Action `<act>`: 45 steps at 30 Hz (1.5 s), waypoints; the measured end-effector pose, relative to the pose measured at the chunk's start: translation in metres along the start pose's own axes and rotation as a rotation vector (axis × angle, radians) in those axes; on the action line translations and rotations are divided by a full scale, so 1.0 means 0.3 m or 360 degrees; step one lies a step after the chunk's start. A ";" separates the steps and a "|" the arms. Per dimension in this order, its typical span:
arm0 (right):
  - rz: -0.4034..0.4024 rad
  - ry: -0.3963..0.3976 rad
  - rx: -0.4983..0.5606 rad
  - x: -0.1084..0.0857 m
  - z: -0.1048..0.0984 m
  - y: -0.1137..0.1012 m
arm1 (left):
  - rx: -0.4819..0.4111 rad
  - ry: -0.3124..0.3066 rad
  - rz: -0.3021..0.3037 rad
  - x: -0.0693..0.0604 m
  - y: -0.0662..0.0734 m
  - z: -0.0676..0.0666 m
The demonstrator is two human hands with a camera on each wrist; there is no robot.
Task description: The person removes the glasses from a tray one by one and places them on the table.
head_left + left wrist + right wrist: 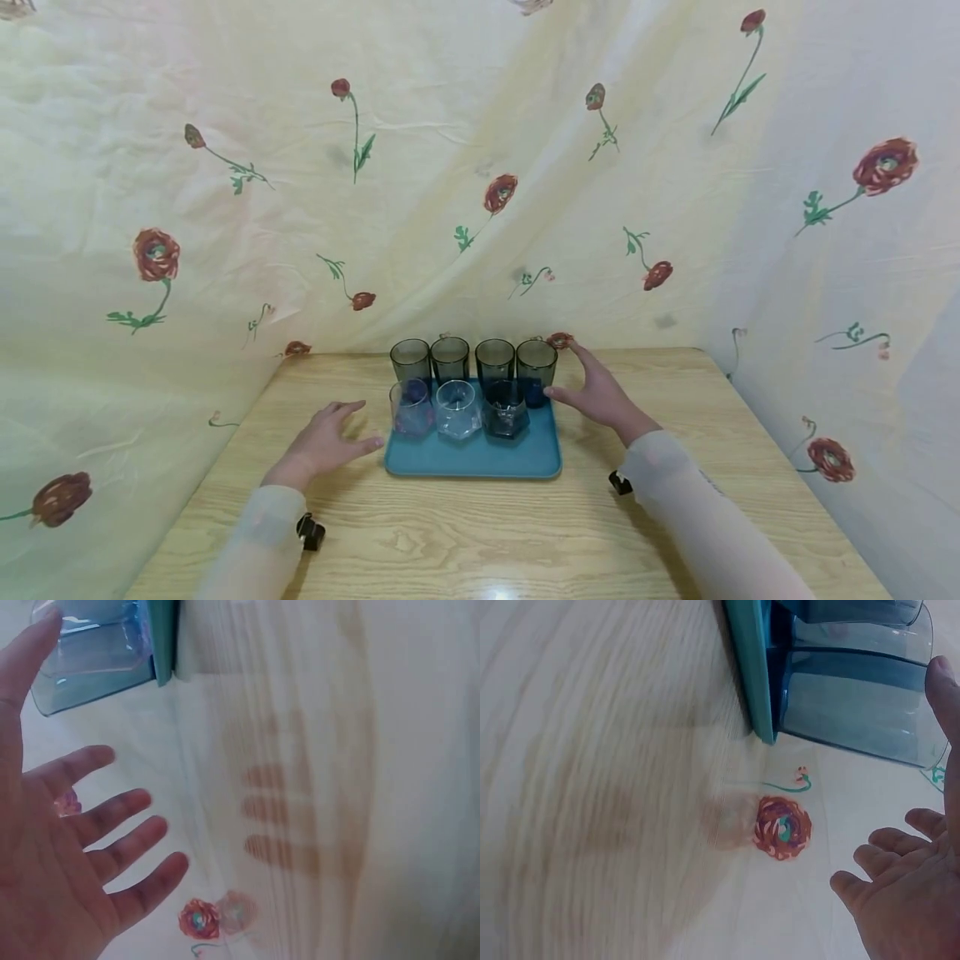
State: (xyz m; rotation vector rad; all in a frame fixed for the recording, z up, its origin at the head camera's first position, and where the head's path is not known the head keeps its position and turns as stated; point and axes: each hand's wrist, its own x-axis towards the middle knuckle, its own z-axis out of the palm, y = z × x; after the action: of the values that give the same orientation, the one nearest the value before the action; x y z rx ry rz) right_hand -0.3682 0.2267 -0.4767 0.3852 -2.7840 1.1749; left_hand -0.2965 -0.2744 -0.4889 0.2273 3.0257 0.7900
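Note:
A blue tray [472,460] holds a back row of several tall grey glasses [495,360] and a front row of shorter ones: a pinkish glass [412,408], a clear glass [457,410] and a dark glass [506,411]. The left hand [326,442] hovers left of the tray, thumb and fingers spread, holding nothing. In the left wrist view its palm [52,862] shows with fingers apart. Beside the rightmost tall glass [536,367] is the right hand [600,392], fingers extended and thumb near the glass; touching or not, I cannot tell. The right wrist view shows the hand [915,900] beside a tall glass [855,712].
The tray stands at the back of a light wooden table [450,533]. Behind it and along both sides hangs a pale cloth [420,208] with red flowers. A small black object [311,532] sits at the left wrist, another [620,482] at the right.

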 end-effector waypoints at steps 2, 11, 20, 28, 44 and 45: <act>0.0008 -0.0008 0.0038 0.005 0.006 -0.003 | -0.0016 -0.0040 -0.0013 -0.007 0.009 0.006; -0.0003 0.0041 0.0372 0.031 0.064 -0.036 | -0.0035 -0.0106 0.0054 -0.032 0.038 0.038; 0.0097 0.0102 0.0572 0.027 0.112 -0.059 | -0.0057 -0.0138 0.0069 -0.037 0.074 0.054; 0.0101 0.0135 0.0677 0.031 0.134 -0.062 | -0.0075 -0.0069 0.0047 -0.036 0.070 0.098; 0.0129 0.0131 0.0644 0.030 0.171 -0.046 | -0.0316 -0.0053 0.0006 -0.051 0.097 0.156; 0.0137 0.0130 0.0640 0.029 0.172 -0.046 | -0.0331 -0.0047 0.0005 -0.052 0.098 0.157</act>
State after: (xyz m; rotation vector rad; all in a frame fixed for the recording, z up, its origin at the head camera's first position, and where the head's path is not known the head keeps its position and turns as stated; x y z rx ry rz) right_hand -0.3724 0.1788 -0.5015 0.2399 -2.5079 1.7327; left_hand -0.2751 -0.2282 -0.5163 0.2384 2.8874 1.0817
